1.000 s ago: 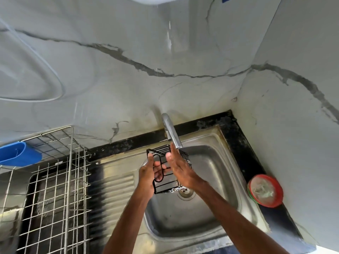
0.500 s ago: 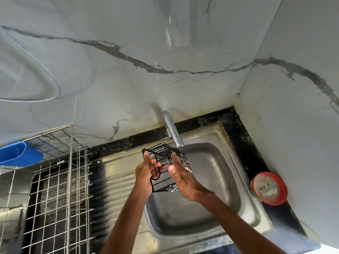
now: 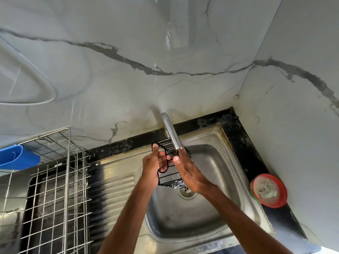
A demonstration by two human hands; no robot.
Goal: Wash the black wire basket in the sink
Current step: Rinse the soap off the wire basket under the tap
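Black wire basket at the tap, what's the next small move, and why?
Probably turn the black wire basket a little so another side faces the faucet spout. The left hand grips its left edge, the right hand lies flat along its right side, above the sink drain. Running water does not show clearly.

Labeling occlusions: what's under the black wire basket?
Below the basket, held up over the sink, sits the drain. Its top edge is covered by the basket's bottom and the right hand.
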